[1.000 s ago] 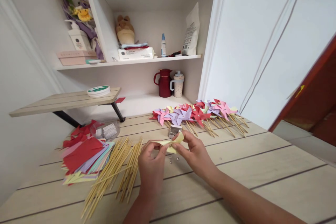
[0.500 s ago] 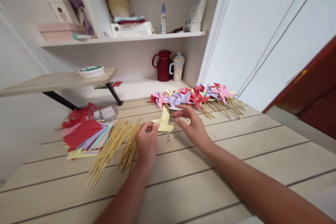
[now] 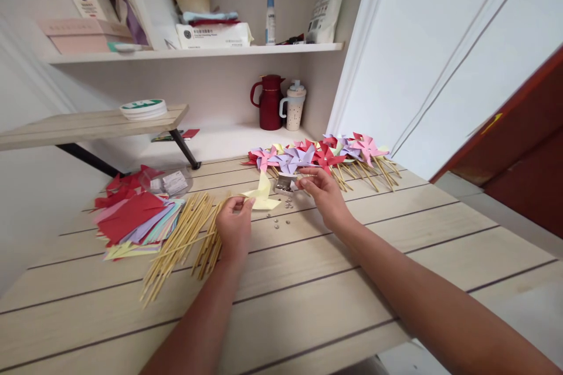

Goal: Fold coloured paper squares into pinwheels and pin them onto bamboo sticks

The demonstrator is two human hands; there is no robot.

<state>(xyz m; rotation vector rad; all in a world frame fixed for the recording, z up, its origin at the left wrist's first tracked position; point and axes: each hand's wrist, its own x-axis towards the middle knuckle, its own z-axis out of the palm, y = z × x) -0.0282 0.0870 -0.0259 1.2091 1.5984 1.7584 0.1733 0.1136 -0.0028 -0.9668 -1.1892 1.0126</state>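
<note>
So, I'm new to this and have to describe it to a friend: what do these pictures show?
There is no machine here, just a person's two bare hands, seen by a camera on their head looking forward and down. The left hand holds a pale yellow paper pinwheel. The right hand is beside a small box; whether it holds anything is unclear. On the wooden table lie small metal pieces, thin sticks, coloured paper and, farther back, pinwheels on sticks.

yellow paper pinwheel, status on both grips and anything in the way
Left grip on yellow paper pinwheel. Right grip beside small open box, holding unclear. Loose silver studs lie between grips.
</note>
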